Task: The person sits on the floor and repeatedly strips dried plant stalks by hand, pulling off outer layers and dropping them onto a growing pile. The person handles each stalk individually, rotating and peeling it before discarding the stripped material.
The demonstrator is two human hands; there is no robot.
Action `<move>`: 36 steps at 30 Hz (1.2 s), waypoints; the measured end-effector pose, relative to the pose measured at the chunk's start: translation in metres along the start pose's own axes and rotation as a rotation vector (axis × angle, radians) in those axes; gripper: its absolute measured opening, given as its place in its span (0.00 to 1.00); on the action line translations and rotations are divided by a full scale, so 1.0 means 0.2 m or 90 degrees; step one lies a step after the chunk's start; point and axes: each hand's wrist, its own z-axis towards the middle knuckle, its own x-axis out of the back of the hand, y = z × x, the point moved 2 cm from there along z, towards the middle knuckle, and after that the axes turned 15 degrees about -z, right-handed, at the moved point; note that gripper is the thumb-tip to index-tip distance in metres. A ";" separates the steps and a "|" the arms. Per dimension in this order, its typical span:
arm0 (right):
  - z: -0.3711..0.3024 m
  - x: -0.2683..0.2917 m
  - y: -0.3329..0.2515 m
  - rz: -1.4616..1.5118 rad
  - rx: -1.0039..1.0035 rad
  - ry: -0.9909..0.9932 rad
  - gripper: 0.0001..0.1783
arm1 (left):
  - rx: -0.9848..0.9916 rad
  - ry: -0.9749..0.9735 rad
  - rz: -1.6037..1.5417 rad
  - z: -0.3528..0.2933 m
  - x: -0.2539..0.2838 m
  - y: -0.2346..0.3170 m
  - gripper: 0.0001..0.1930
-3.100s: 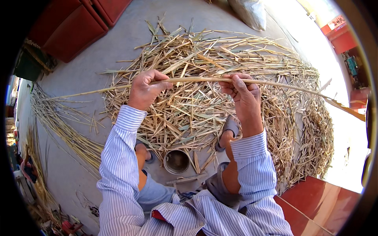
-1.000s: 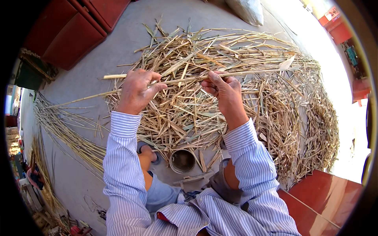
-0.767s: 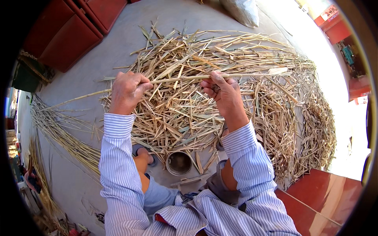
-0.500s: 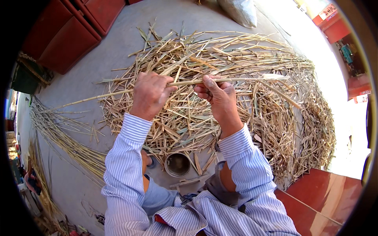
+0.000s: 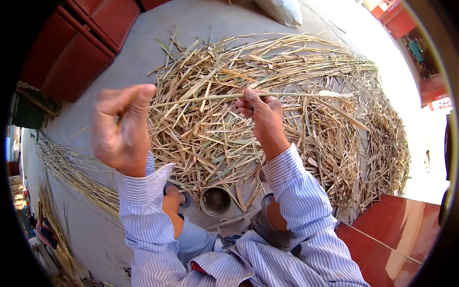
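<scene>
My right hand point(image 5: 260, 112) is closed in a pinch on a long, thin dry reed stalk point(image 5: 210, 97), held roughly level above the heap. A loose strip of dry leaf sheath point(image 5: 345, 117) hangs off the stalk's right end and slants down. To the left, raised closer to me, is my left hand point(image 5: 122, 129), blurred by motion. Its fingers are curled, with thumb and forefinger tips together; whatever is in them is hidden. The stalk runs behind this hand. Below both hands spreads a heap of dry stalks and leaf peelings point(image 5: 205, 129).
A round container point(image 5: 215, 201) stands between my feet. At left lies a bundle of thin stalks point(image 5: 79, 167) on the grey floor point(image 5: 138, 52). Red padded furniture point(image 5: 71, 52) is at far left, a pale sack point(image 5: 282, 10) at the far side, a red panel point(image 5: 382, 239) at near right.
My left hand has moved left along the stalk and up toward me, away from the right hand. The right hand keeps its grip on the stalk, nearly in place.
</scene>
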 end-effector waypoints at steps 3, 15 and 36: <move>-0.02 0.00 0.00 0.014 -0.027 -0.030 0.15 | 0.087 -0.013 0.137 0.05 0.18 -0.17 0.11; -0.02 -0.01 -0.04 0.042 -0.056 -0.053 0.13 | 0.083 -0.495 0.146 -0.22 -0.05 -0.46 0.07; 0.01 0.07 -0.01 -0.019 -0.039 -0.032 0.14 | 0.104 0.070 -0.197 -0.02 -0.04 -0.07 0.08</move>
